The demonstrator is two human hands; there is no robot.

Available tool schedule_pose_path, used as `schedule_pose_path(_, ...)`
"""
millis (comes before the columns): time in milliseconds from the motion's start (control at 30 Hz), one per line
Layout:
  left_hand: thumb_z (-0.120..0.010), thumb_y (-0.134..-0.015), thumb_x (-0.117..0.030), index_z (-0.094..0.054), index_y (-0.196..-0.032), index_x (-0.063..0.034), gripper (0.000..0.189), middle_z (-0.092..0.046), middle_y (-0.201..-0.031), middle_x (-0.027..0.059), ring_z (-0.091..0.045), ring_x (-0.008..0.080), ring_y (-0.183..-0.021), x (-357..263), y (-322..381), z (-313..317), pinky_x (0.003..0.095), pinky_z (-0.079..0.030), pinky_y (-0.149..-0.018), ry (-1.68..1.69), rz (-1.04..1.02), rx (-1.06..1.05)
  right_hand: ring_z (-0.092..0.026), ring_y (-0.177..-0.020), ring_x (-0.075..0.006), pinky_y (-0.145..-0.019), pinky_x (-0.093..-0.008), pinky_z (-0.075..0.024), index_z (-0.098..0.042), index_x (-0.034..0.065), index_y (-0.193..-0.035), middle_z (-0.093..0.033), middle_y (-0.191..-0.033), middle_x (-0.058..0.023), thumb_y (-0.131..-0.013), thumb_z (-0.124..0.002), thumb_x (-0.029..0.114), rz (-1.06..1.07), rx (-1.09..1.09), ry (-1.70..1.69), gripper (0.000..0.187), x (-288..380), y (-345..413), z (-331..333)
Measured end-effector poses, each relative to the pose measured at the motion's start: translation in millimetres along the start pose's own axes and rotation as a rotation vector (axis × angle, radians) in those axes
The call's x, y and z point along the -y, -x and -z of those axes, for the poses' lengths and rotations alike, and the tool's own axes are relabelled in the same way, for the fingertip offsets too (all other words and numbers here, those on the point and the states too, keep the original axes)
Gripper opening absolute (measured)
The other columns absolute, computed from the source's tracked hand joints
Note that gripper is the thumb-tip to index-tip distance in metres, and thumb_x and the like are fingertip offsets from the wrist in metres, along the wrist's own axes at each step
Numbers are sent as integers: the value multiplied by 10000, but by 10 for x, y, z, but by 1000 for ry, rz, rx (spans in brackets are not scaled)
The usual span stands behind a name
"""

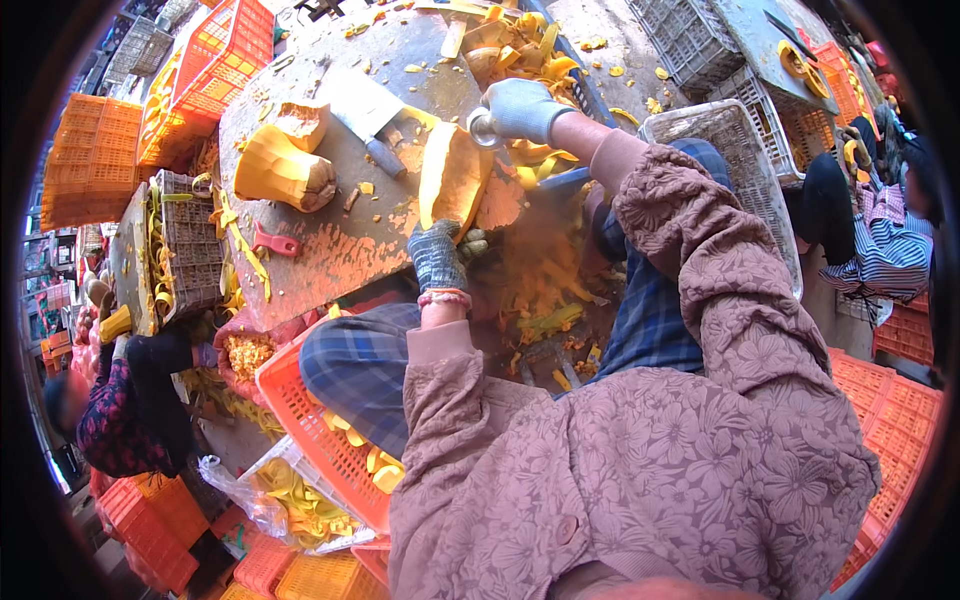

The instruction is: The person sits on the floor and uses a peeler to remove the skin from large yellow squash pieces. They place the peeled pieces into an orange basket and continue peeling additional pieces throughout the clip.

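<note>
My left hand (439,256), in a dark knitted glove, grips the near end of a hollowed length of peeled pumpkin (454,172) at the board's right edge. In my right hand (523,109), in a pale blue glove, is a round metal scraping tool (484,127), held by the pumpkin's far right rim. Left of this piece, a cleaver (360,101) lies flat on the worn board (330,255). A peeled pumpkin neck (274,169) and a smaller cut chunk (302,124) rest further left. Nearer me lies a red-handled peeler (275,241).
A blue crate (589,82) of peels and scraps adjoins the board's far right. By my left knee stands an orange crate (300,382) with pumpkin pieces. Pulp fills a pink sack (225,341). Co-workers sit at left (124,420) and right (877,240). Scraps litter the floor between my legs.
</note>
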State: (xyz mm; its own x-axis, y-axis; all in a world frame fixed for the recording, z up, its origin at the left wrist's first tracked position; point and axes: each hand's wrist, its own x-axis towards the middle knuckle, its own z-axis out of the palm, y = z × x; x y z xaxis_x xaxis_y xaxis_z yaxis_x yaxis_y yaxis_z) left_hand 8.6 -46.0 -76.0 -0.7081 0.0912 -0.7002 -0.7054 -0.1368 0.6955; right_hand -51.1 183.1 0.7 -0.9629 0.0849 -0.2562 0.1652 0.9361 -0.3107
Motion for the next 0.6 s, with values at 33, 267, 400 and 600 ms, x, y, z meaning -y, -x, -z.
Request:
schedule_pose_path(33,-597,-827,-154,-555,-1075,70,336,-695,-791,213,-679,308,-572,19,-18,-6,392,-494,-430,7,2,9,-703,-821,-329,-743,-429,-542,-747,32,-857,-713,-849,-181,-824,-607,340,8,-22,-7,340,-21,-15,-1)
schedule_pose_path(267,-598,-842,-179,-564,-1104,44,346,-706,-834,204,-690,309,-601,49,-75,26,399,-534,-482,-49,-28,1,-702,-815,-324,-752,-418,-537,-738,19,-913,-708,-844,-188,-821,-601,367,257,284,-176,385,326,215,-172)
schedule_pose_path(400,-553,-849,-204,-592,-1061,22,312,-712,-875,198,-693,299,-620,10,-7,66,389,-512,-474,-106,23,-5,-706,-860,-324,-752,-419,-542,-734,30,-937,-713,-914,-186,-843,-595,353,-54,-122,39,365,-47,-41,112)
schedule_pose_path(600,-566,-833,-229,-584,-1088,13,352,-700,-857,189,-691,296,-654,-91,84,174,383,-521,-510,14,132,193,-692,-909,-329,-812,-437,-529,-731,81,-978,-715,-949,-173,-885,-566,394,-69,-209,17,366,-429,-208,-35)
